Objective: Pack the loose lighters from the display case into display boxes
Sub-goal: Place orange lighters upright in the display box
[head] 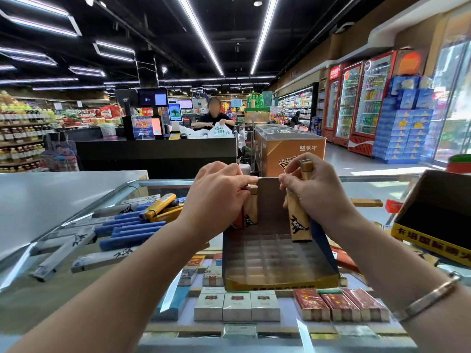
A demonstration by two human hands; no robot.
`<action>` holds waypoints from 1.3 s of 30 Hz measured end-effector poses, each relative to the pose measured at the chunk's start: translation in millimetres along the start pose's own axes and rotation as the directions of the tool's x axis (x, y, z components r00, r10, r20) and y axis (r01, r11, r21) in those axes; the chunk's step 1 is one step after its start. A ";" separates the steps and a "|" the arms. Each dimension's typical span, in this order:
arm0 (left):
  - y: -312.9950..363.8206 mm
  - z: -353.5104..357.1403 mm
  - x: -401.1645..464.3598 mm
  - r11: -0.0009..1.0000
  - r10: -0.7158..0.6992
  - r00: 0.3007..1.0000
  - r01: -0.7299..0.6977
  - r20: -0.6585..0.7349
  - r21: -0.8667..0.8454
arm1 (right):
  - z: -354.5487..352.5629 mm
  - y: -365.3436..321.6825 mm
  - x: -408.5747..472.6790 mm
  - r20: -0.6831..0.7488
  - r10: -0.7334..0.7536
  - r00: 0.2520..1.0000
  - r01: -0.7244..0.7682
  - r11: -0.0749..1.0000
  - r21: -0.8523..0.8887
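While the left hand (219,197) grips two lighters (248,212), the right hand (316,189) holds a tan lighter (299,222) over the display box (280,281).

display box (275,261): open, gridded | tan lighters (299,222): upright inside

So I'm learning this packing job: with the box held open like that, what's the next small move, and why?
Probably lower the tan lighter in the right hand into a slot of the display box. The box's grid looks empty, both hands pinch its back flap upright, and the left hand already holds more lighters waiting at the box's left side.
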State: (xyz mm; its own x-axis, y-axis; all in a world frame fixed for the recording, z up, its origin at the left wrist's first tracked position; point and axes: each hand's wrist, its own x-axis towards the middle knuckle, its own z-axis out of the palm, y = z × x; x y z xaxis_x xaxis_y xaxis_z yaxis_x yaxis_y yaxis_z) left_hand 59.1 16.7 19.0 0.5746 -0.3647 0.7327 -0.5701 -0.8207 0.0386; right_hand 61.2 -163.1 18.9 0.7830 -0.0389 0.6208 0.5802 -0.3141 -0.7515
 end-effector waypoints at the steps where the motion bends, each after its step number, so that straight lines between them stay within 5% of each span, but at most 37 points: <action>1: 0.1 -0.6 0.3 1.000 -0.008 1.000 0.009 -0.005 0.003 | 0.1 -0.4 -0.2 -0.001 -0.001 1.000 0.001 1.000 -0.005; 9: 0.2 -0.7 -3.7 0.999 -0.050 0.995 0.050 0.089 0.004 | -0.6 -3.8 -2.2 0.075 0.026 0.997 -0.033 0.996 0.087; 16: 12.8 -7.2 -3.6 0.940 -0.079 0.997 0.082 0.021 -0.330 | 1.9 -10.8 -3.0 0.054 -0.068 0.996 0.058 0.984 0.170; 20: 19.7 -8.4 -3.4 0.741 -0.166 0.957 0.280 0.237 -0.611 | 3.7 -20.2 -6.1 0.089 -0.154 0.984 0.131 0.967 0.218; 23: 19.3 -7.9 -3.4 0.597 -0.139 0.963 0.268 0.232 -0.756 | 8.1 -26.7 -9.7 0.137 -0.209 0.968 0.176 0.959 0.221; 28: 14.7 -10.5 -1.6 0.499 -0.110 0.967 0.255 0.232 -0.828 | 10.3 -27.9 -10.3 0.126 -0.207 0.970 0.174 0.957 0.232; 35: 7.0 -16.6 -1.8 0.741 -0.149 0.982 0.188 0.114 -0.644 | -0.5 -16.2 1.1 -0.068 -0.060 0.996 0.071 0.984 0.164; 39: 8.4 -15.5 -4.0 0.868 -0.086 0.996 0.091 0.034 -0.488 | 0.3 -8.3 1.2 -0.045 0.077 0.996 -0.071 0.988 0.137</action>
State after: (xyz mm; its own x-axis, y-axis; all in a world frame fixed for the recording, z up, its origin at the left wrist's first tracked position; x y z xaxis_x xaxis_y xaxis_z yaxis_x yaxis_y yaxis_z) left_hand 42.9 18.1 26.9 0.6406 -0.3077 0.7035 -0.7291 -0.5312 0.4316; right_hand 57.4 -160.2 25.8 0.8147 -0.1060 0.5702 0.5486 -0.1777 -0.8170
